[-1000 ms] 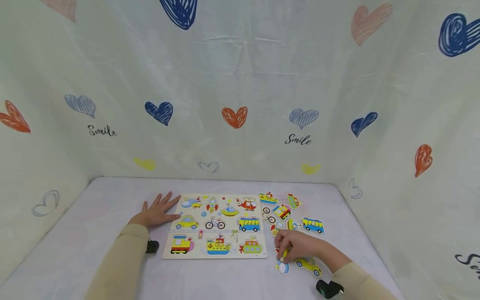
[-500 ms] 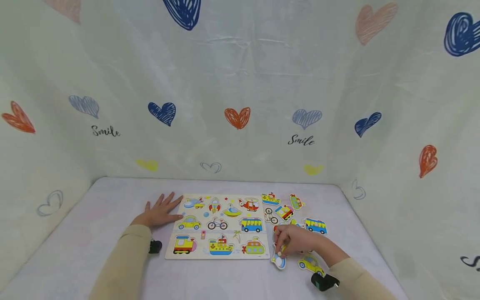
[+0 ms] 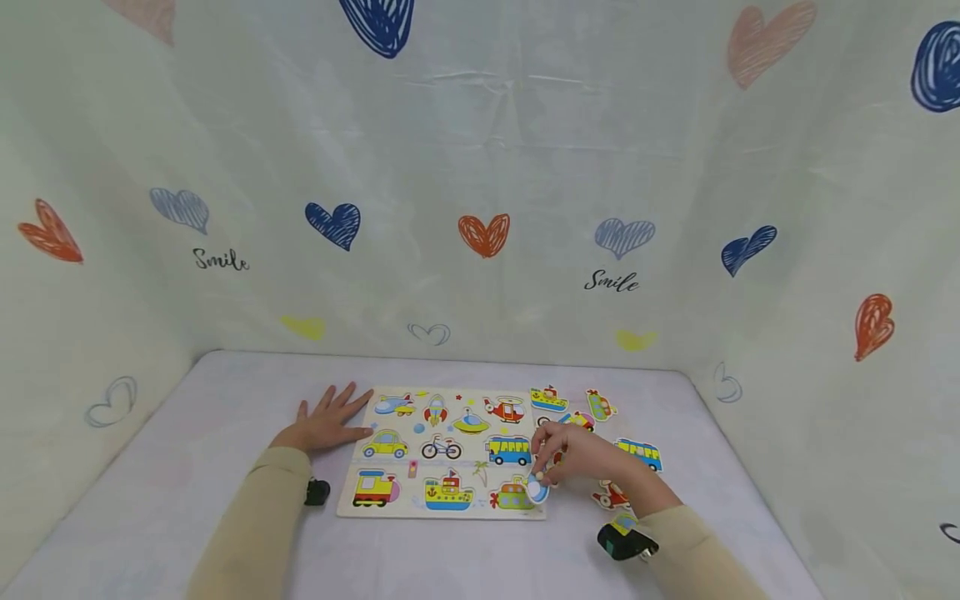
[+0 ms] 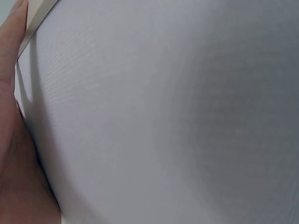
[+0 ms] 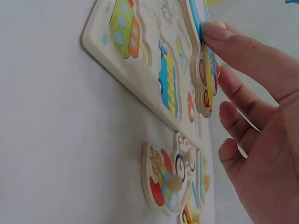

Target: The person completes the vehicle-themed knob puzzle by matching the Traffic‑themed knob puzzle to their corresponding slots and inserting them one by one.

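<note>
My left hand [image 3: 322,425] rests with fingers spread, the thumb and a fingertip at the left edge of the wooden puzzle board [image 3: 347,507]. In the left wrist view, only part of that hand [image 4: 14,140] shows beside the board's corner. My right hand [image 3: 581,454] pinches a blue, white and yellow airplane puzzle piece [image 3: 537,490] between thumb and fingers. Seen from the right wrist, the airplane piece [image 5: 201,88] is tilted on edge above the board. It overlaps the submarine picture [image 3: 513,496] at the board's lower right in the head view.
Right of the board lie several knobbed pieces: boat [image 3: 549,399], submarine [image 3: 601,405], train [image 3: 581,420], bus [image 3: 641,453] and helicopter [image 3: 611,496]. A car piece [image 3: 624,522] is partly hidden by the right wrist camera [image 3: 627,543]. A rocket piece [image 5: 156,179] shows in the right wrist view.
My right hand has carried the airplane piece up and left, from the table beside the board to over its lower right corner. The left hand stays in place at the board.
</note>
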Available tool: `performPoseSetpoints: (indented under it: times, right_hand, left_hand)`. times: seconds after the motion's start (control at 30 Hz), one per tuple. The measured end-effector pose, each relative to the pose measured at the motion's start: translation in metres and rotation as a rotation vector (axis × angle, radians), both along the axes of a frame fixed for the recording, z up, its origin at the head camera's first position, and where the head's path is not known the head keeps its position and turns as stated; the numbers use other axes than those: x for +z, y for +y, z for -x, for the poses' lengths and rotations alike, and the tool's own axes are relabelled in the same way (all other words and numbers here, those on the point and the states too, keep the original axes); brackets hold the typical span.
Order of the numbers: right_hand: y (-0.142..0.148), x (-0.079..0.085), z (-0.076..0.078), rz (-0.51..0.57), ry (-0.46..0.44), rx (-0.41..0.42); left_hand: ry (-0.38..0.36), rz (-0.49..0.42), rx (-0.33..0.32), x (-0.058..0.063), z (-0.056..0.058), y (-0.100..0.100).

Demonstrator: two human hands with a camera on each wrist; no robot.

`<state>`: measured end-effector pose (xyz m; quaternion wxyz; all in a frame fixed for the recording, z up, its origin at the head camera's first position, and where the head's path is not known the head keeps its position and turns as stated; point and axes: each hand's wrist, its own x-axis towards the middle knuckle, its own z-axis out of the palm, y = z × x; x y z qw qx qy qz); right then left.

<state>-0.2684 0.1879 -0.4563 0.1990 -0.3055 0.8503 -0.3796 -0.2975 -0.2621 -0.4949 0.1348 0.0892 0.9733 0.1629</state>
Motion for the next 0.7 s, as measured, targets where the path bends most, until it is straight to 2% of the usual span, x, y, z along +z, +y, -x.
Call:
performPoseSetpoints:
  times: [0.33, 0.47, 0.67, 0.7]
  right_hand:
    - [-0.04, 0.002, 0.011, 0.141, 0.024, -0.063]
    - [-0.056, 0.0, 0.017, 0.193, 0.045, -0.057]
    - [-0.078, -0.005, 0.026, 0.213, 0.052, -0.072]
    - [-0.082, -0.002, 0.025, 0.21, 0.051, -0.079]
  left_hand:
    - [-0.003, -0.028, 0.013, 0.002, -0.001, 0.004]
    - [-0.003, -0.026, 0.009, 0.002, -0.001, 0.005]
    - [0.012, -0.003, -0.001, 0.004, -0.002, 0.003]
    - [0.019, 0.004, -0.005, 0.003, -0.002, 0.003]
